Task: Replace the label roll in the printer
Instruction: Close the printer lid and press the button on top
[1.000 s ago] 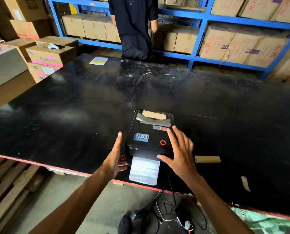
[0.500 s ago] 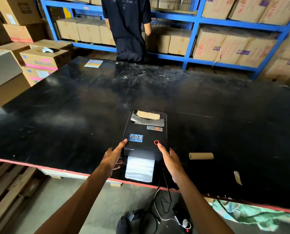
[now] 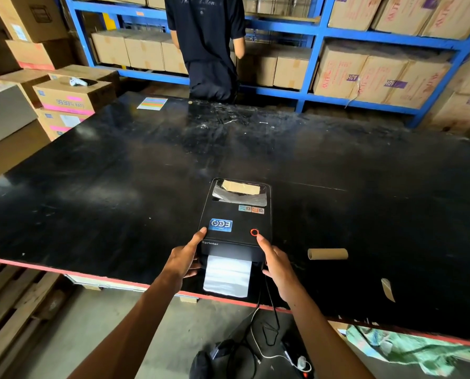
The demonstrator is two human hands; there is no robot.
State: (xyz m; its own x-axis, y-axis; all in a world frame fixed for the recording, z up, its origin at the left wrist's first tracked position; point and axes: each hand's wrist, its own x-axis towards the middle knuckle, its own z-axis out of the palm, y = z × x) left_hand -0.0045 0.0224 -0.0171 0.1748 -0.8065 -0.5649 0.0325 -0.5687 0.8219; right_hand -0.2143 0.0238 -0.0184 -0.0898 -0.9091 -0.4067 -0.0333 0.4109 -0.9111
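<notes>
Label printer (image 3: 235, 224) sits closed at the near edge of the black table (image 3: 119, 187), label strip (image 3: 226, 274) feeding out of its front. Left hand (image 3: 183, 259) and right hand (image 3: 276, 262) grip its front corners, fingers clamped on the casing. Empty cardboard core (image 3: 327, 253) lies to the right, well apart: swap looks nearly done. Warehouse room, blue shelving (image 3: 310, 31) with cartons.

black table (image 3: 119, 187) | blue shelving (image 3: 314, 50) with cartons (image 3: 338, 72) | person in dark clothes (image 3: 206, 45)

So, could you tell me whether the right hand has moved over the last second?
Yes. The right hand has come down from above the printer onto its front right corner, thumb near the red button.
</notes>
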